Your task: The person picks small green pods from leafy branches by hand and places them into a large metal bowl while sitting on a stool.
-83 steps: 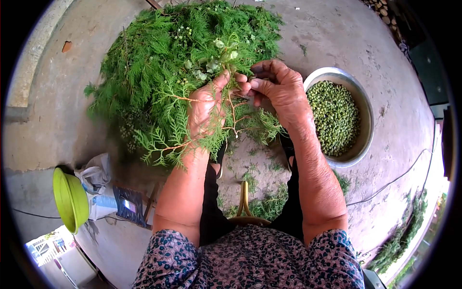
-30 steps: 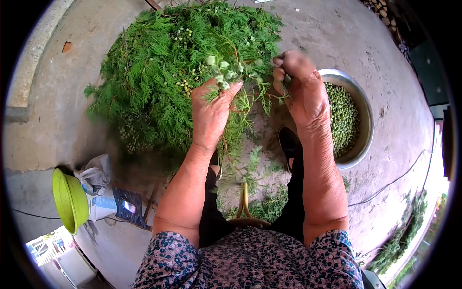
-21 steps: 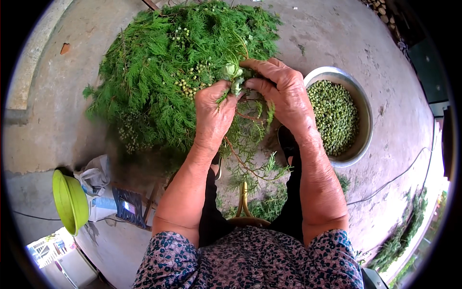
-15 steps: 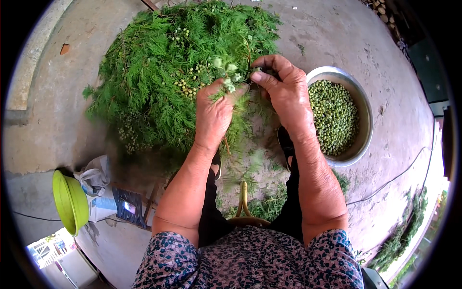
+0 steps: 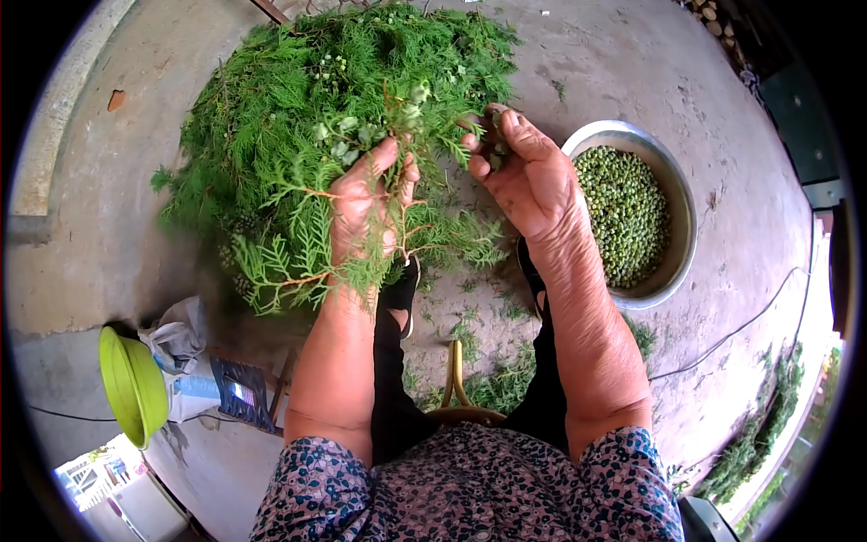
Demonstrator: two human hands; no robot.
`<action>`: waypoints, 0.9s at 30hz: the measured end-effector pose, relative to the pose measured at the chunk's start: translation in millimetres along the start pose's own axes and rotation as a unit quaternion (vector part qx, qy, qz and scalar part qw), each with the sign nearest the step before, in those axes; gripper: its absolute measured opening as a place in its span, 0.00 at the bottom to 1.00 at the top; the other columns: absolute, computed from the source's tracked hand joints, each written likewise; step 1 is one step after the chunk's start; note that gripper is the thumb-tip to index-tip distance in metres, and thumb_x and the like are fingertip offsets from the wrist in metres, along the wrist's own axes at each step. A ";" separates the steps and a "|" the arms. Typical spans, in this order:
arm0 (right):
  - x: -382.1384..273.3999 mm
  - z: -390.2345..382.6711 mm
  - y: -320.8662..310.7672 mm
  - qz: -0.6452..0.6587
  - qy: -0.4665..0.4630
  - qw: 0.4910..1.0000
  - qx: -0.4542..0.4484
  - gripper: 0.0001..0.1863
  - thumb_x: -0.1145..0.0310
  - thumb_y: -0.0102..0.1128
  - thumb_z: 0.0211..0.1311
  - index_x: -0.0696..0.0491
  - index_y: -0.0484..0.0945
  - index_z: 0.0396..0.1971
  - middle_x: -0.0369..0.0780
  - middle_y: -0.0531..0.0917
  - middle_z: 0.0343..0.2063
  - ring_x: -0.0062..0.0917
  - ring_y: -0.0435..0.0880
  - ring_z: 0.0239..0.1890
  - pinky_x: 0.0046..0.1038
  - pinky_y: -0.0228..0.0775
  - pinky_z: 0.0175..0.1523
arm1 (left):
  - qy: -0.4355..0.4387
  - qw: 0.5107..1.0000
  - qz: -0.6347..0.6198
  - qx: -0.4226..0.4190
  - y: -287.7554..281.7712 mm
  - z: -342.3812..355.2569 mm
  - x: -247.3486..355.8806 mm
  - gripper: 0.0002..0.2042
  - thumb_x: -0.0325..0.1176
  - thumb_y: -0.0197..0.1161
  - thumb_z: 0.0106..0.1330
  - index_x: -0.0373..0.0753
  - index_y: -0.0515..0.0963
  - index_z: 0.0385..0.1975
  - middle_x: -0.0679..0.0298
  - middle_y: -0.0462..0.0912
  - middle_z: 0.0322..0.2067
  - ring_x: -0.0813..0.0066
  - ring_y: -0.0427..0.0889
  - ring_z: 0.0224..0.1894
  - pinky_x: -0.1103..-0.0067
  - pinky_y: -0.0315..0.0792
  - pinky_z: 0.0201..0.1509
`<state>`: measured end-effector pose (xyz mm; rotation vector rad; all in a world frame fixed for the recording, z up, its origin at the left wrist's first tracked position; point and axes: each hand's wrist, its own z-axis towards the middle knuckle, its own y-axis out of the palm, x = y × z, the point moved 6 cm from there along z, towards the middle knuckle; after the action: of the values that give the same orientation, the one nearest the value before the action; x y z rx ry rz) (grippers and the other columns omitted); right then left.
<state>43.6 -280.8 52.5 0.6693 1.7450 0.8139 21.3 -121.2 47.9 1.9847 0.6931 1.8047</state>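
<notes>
Pinched in my left hand is a feathery evergreen sprig, its reddish stems and flat green fronds spreading over the wrist. Pale green seed cones cluster at its upper part, by my thumb. My right hand is turned partly palm up, with its fingers curled around a few small green cones, partly hidden by the fingers. It sits between the sprig and a metal basin. Many picked green cones fill much of that basin.
A large heap of cut evergreen branches covers the floor ahead and to the left. Lime-green tub and pale sacks stand at the lower left. Loose clippings lie between my feet. A thin cable crosses the floor at right.
My left hand has moved slightly left and turned the sprig, so its fronds now hang over the wrist. My right hand has drawn away from the stem and rolled palm upward.
</notes>
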 end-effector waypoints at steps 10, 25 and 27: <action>6.0 -0.2 -2.9 0.051 0.038 0.998 0.001 0.09 0.68 0.48 0.61 0.57 0.70 0.38 0.44 0.77 0.35 0.28 0.75 0.33 0.24 0.67 0.33 | -0.064 0.992 0.109 0.011 14.1 -3.3 -5.4 0.16 0.33 0.55 0.60 0.33 0.71 0.46 0.63 0.77 0.35 0.82 0.73 0.29 0.88 0.64 0.26; 3.2 -10.7 8.3 -0.115 0.051 0.992 -0.009 0.08 0.70 0.58 0.54 0.54 0.77 0.34 0.32 0.79 0.27 0.15 0.74 0.25 0.16 0.64 0.27 | -0.032 0.976 0.214 0.024 23.9 -10.9 4.0 0.05 0.30 0.64 0.53 0.37 0.78 0.27 0.68 0.79 0.23 0.84 0.75 0.22 0.86 0.67 0.24; 1.7 -11.4 11.7 -0.128 0.047 0.990 -0.017 0.08 0.71 0.57 0.55 0.54 0.76 0.34 0.32 0.79 0.27 0.14 0.74 0.26 0.16 0.64 0.27 | -0.027 0.977 0.212 0.015 24.7 -10.6 3.0 0.06 0.31 0.64 0.53 0.37 0.78 0.28 0.68 0.78 0.23 0.83 0.74 0.21 0.86 0.66 0.22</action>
<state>32.8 -274.7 63.3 0.3785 1.8522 0.7034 13.6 -140.1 65.7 2.3279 0.2922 1.9655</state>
